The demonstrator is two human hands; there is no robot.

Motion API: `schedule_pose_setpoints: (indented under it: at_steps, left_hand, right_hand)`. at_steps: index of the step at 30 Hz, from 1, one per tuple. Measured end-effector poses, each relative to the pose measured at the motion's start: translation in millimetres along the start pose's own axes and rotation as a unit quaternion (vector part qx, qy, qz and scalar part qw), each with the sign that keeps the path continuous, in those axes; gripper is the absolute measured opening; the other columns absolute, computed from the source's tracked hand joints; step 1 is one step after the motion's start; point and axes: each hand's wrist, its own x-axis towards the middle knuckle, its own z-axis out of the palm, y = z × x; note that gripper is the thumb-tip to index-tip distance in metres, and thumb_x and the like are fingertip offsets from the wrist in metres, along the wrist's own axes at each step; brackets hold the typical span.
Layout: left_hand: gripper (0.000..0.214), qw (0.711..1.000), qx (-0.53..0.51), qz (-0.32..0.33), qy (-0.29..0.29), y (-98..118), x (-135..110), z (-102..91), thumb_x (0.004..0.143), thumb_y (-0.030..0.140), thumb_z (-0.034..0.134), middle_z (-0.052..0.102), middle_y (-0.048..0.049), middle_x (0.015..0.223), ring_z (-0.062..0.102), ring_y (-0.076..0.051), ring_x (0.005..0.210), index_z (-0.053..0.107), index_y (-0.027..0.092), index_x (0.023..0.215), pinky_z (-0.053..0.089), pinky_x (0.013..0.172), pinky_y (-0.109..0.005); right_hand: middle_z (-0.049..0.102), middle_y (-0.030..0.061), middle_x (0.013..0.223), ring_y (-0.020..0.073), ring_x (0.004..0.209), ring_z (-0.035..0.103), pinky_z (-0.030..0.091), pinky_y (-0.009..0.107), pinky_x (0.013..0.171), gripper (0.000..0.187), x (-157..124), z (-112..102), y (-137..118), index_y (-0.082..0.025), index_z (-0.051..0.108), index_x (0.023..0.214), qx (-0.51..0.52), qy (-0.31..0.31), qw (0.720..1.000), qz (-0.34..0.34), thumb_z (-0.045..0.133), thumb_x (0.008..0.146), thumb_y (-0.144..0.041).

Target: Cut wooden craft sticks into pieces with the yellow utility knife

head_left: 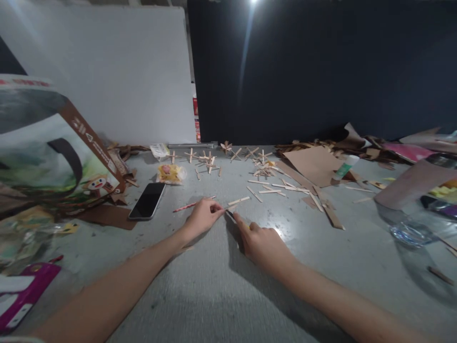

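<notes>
My left hand (204,216) is closed in a pinch at the middle of the grey table, its fingertips on a short, thin wooden stick (233,206) that is mostly hidden. From the right, my right hand (264,243) grips a craft knife (230,214) with a dark blade and a bit of yellow handle showing. The forefinger lies along the knife, and its tip meets the stick beside my left fingertips. Just beyond lies a flat wooden stick (239,201) with small dark marks. A red-and-white striped pencil or straw (184,207) lies left of my left hand.
Loose sticks (269,191) and crossed stick pieces (210,162) spread across the back. A phone (147,201), a yellow packet (171,174) and a large printed bag (53,147) stand left. Rightward are cardboard (312,164), a glue stick (346,166) and a clear cup (410,233).
</notes>
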Motion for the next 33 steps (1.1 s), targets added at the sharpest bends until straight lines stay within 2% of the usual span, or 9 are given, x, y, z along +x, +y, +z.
schedule_pose_setpoints:
  at_steps: [10,16,24,28,33]
  left_hand:
    - [0.015,1.0,-0.001,0.003,-0.001,-1,0,2.1,0.084,0.022,0.07,0.077,-0.0052,0.073,0.066,-0.02,0.07,0.077,0.018,0.072,0.046,0.067,-0.029]
    - [0.015,1.0,-0.003,0.003,0.004,-3,1,3.3,0.083,0.024,0.07,0.076,-0.0047,0.072,0.065,-0.02,0.069,0.076,0.019,0.07,0.046,0.065,-0.029]
    - [0.013,1.0,-0.003,0.007,0.006,-5,0,4.8,0.084,0.021,0.071,0.076,-0.0053,0.074,0.066,-0.021,0.073,0.076,0.018,0.072,0.047,0.07,-0.031]
    - [0.014,1.0,0.003,0.011,0.015,-5,1,4.9,0.084,0.022,0.072,0.077,-0.005,0.075,0.067,-0.022,0.077,0.076,0.019,0.071,0.048,0.073,-0.031]
    - [0.016,1.0,-0.004,-0.003,0.0,-7,1,4.7,0.085,0.027,0.07,0.078,-0.0051,0.075,0.067,-0.021,0.072,0.076,0.018,0.073,0.048,0.069,-0.031]
  right_hand:
    - [0.074,0.0161,0.094,0.024,0.07,0.068,0.043,0.03,0.058,0.081,6,6,0,-0.015,0.029,0.163,0.004,-0.007,1.0,-0.014,0.054,0.086,-0.013]
    - [0.074,0.0139,0.088,0.0218,0.066,0.066,0.04,0.027,0.056,0.082,7,11,-1,-0.015,0.029,0.163,0.01,0.021,1.0,-0.016,0.054,0.085,-0.013]
    - [0.075,0.0173,0.091,0.0256,0.073,0.071,0.043,0.029,0.058,0.079,5,0,-5,-0.012,0.03,0.162,0.002,-0.018,1.0,-0.017,0.052,0.086,-0.008]
    - [0.075,0.0172,0.089,0.0266,0.074,0.071,0.043,0.03,0.058,0.08,4,-3,-7,-0.011,0.031,0.162,-0.004,-0.022,0.999,-0.023,0.052,0.085,-0.008]
    - [0.076,0.0156,0.087,0.0258,0.069,0.07,0.04,0.029,0.056,0.08,3,1,0,-0.011,0.032,0.162,0.018,-0.004,1.0,-0.026,0.055,0.086,-0.014]
